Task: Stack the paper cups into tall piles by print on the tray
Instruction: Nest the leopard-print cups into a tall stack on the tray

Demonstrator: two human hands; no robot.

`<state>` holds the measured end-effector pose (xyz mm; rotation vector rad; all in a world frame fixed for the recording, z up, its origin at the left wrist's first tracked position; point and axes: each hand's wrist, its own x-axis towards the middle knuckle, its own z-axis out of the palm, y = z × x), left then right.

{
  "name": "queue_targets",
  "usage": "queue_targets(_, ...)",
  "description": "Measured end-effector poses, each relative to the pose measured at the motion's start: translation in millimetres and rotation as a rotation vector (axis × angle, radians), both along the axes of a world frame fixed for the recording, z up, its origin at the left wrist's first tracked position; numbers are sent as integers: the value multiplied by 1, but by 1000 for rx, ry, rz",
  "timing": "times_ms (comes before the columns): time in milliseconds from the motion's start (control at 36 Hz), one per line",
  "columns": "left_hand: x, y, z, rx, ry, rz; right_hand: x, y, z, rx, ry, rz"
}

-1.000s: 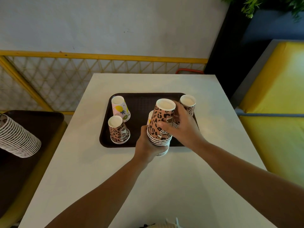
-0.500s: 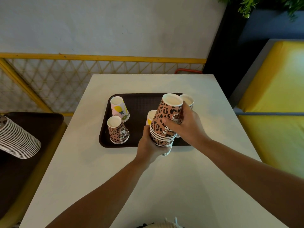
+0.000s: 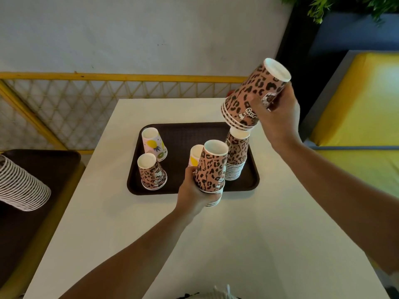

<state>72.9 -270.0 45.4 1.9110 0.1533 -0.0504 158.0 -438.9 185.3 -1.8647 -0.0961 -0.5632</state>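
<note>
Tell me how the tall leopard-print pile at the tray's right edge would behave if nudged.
The tall leopard pile probably tips easily: it looks narrow, high and already leaning. Nested paper cups are likely light, so it may slide on the tray. Its thin rims would likely dent if squeezed.

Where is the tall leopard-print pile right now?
The tall leopard-print pile stands at the right end of the brown tray, directly below the cups held in the right hand.

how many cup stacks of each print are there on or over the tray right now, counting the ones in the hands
leopard print stacks: 4 (one in the right hand at, one in the left hand at, tall pile, small stack)
fruit print stacks: 2 (;, partly hidden)
total: 6
</note>
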Motion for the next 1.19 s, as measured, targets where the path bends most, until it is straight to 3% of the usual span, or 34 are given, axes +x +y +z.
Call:
queue_targets(417,0,3,2,-5,31,23,3,3,-65,-269,143,-21)
queue_targets(500,1,3,3,-10,28,16,-14,12,-60,-215,27,-49)
queue_targets(583,1,3,4,-18,25,14,-37,24,-63,-203,-22,67)
queue_targets(750,1,2,9,-14,35,9,-62,44,-83,-186,310,281)
queue_targets(1194,-4,4,8,16,-15,10,-56,46,-67,-171,214,176)
